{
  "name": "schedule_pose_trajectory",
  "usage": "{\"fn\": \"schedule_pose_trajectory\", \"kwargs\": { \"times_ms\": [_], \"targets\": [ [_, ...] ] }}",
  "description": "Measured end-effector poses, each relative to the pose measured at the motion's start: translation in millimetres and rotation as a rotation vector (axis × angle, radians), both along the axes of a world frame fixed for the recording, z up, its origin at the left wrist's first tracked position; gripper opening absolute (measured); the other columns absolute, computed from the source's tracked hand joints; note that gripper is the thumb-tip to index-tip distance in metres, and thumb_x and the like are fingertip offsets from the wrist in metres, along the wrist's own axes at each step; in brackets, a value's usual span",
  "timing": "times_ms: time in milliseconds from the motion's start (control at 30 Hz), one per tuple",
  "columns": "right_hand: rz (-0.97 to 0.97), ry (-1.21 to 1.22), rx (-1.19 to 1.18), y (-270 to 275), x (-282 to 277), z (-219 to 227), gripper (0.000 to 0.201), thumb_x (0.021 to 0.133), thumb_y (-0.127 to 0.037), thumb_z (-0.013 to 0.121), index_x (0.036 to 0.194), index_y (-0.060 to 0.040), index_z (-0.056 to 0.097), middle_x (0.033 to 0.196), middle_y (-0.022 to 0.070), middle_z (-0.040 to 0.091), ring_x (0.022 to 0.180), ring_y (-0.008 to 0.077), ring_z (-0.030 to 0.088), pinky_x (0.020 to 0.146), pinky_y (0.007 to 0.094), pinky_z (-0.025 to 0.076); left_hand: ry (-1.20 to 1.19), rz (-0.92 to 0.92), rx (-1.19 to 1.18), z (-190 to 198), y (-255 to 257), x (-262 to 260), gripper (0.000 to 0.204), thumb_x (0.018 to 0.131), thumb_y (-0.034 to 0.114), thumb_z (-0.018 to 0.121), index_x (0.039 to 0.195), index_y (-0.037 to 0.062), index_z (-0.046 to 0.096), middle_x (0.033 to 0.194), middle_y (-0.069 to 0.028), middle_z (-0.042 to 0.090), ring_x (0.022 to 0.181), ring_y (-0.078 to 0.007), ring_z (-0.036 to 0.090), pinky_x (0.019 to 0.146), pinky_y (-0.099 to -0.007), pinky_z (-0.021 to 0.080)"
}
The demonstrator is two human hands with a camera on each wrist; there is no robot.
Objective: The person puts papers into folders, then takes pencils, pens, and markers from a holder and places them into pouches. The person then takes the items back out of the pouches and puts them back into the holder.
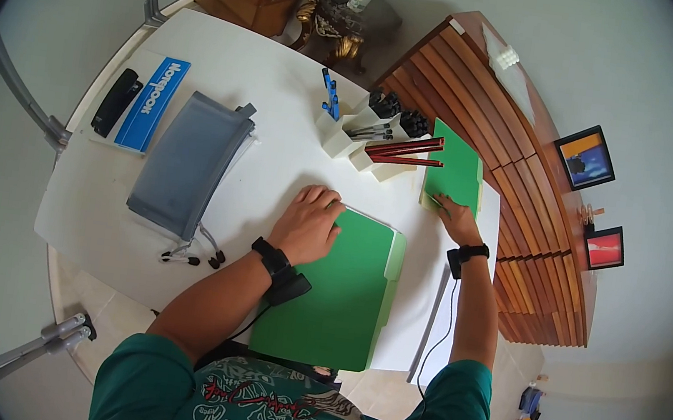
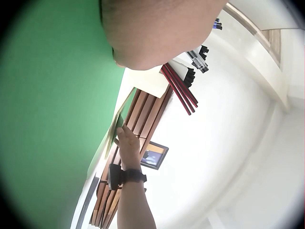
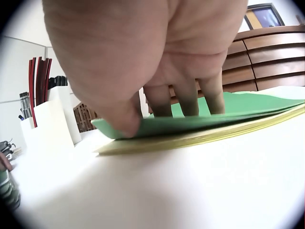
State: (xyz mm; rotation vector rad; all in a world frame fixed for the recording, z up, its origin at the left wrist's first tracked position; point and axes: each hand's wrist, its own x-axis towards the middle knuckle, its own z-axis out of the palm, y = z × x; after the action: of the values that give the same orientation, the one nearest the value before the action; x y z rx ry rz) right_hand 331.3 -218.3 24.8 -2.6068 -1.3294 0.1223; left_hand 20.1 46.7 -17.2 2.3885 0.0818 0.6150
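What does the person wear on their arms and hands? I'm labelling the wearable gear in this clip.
Both forearms are bare below short teal sleeves of a printed T-shirt. The left hand and right hand wear no gloves. Each wrist carries a black strap: the left one with a black box beside it, the right one with a thin black cable trailing down the arm.

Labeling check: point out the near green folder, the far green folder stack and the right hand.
near green folder [image 1: 343, 295], head view, middle of its cover
far green folder stack [image 1: 461, 168], head view, top cover near the middle
right hand [image 1: 457, 221], head view, back of the hand
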Motion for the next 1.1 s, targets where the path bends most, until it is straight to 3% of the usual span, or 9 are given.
{"fn": "schedule_pose_trajectory", "kwargs": {
  "times_ms": [100,233,367,467,533,600,733,833,1100],
  "targets": [
    [-0.083,-0.099,-0.022,-6,0,-11,0.027,0.092,-0.011,0.061,0.117,-0.0077,0.071,0.118,0.0251,0.065,0.109,0.0386,0.063,0.092,0.0460,0.052,-0.008,-0.002,-0.004,-2,-3,-1,0.031,0.083,0.013,0.070,0.111,0.0019,0.064,0.121,-0.0114,0.059,0.122,-0.0303,0.050,0.109,-0.0443,0.037],
    [-0.222,-0.499,0.277,-17,-31,24,0.028,0.094,-0.007,0.053,0.115,-0.0100,0.072,0.090,0.0223,0.068,0.073,0.0424,0.066,0.064,0.0451,0.053,-0.015,-0.006,0.004,-5,0,-1,0.028,0.084,0.013,0.069,0.110,0.0020,0.064,0.121,-0.0110,0.059,0.120,-0.0305,0.051,0.110,-0.0432,0.037],
    [-0.412,-0.585,0.481,-38,-174,92,0.038,0.088,0.007,0.057,0.121,-0.0067,0.070,0.115,0.0184,0.072,0.099,0.0333,0.072,0.084,0.0395,0.057,-0.012,-0.009,-0.065,-8,2,-1,0.024,0.087,0.009,0.065,0.110,0.0026,0.065,0.120,-0.0115,0.062,0.120,-0.0311,0.052,0.109,-0.0422,0.038],
    [-0.269,-0.706,0.517,-37,-298,92,0.038,0.083,0.014,0.059,0.116,0.0000,0.071,0.117,0.0172,0.072,0.112,0.0324,0.069,0.097,0.0413,0.054,-0.115,0.021,-0.173,-17,2,5,0.022,0.091,0.007,0.061,0.112,0.0022,0.064,0.118,-0.0133,0.063,0.117,-0.0334,0.055,0.106,-0.0431,0.041],
    [-0.194,-0.373,0.633,-40,-356,51,0.030,0.083,0.009,0.063,0.110,-0.0010,0.073,0.120,0.0176,0.071,0.120,0.0311,0.065,0.105,0.0432,0.050,-0.147,0.040,-0.306,-17,3,7,0.022,0.091,0.007,0.061,0.112,0.0019,0.063,0.118,-0.0147,0.064,0.115,-0.0342,0.057,0.104,-0.0440,0.043],
    [-0.068,-0.315,0.353,-17,-404,46,0.033,0.081,0.004,0.066,0.110,-0.0087,0.075,0.123,0.0120,0.070,0.125,0.0330,0.062,0.108,0.0486,0.045,-0.170,0.046,-0.429,-18,5,7,0.021,0.092,0.008,0.061,0.112,0.0015,0.063,0.118,-0.0160,0.064,0.114,-0.0351,0.058,0.101,-0.0449,0.045],
    [0.173,-0.018,0.130,4,-428,8,0.042,0.080,-0.006,0.069,0.122,-0.0132,0.070,0.134,0.0067,0.065,0.133,0.0314,0.055,0.112,0.0534,0.040,-0.218,0.020,-0.483,-21,8,8,0.031,0.093,0.010,0.061,0.123,0.0008,0.061,0.124,-0.0180,0.063,0.114,-0.0382,0.058,0.101,-0.0455,0.046],
    [0.187,-0.045,0.184,19,-431,-2,0.041,0.081,-0.021,0.071,0.121,-0.0122,0.070,0.134,0.0085,0.064,0.134,0.0323,0.053,0.112,0.0552,0.039,-0.100,-0.011,-0.086,-17,4,5,0.037,0.088,0.014,0.068,0.121,0.0005,0.062,0.123,-0.0156,0.063,0.120,-0.0360,0.054,0.106,-0.0459,0.041],
    [0.209,0.037,0.214,19,-426,-12,0.046,0.082,-0.018,0.074,0.128,-0.0135,0.068,0.141,0.0078,0.059,0.140,0.0303,0.047,0.117,0.0541,0.033,-0.028,-0.083,0.044,-7,0,-2,0.042,0.085,0.015,0.071,0.123,0.0011,0.061,0.131,-0.0134,0.057,0.126,-0.0336,0.048,0.108,-0.0443,0.039]
  ]
}}
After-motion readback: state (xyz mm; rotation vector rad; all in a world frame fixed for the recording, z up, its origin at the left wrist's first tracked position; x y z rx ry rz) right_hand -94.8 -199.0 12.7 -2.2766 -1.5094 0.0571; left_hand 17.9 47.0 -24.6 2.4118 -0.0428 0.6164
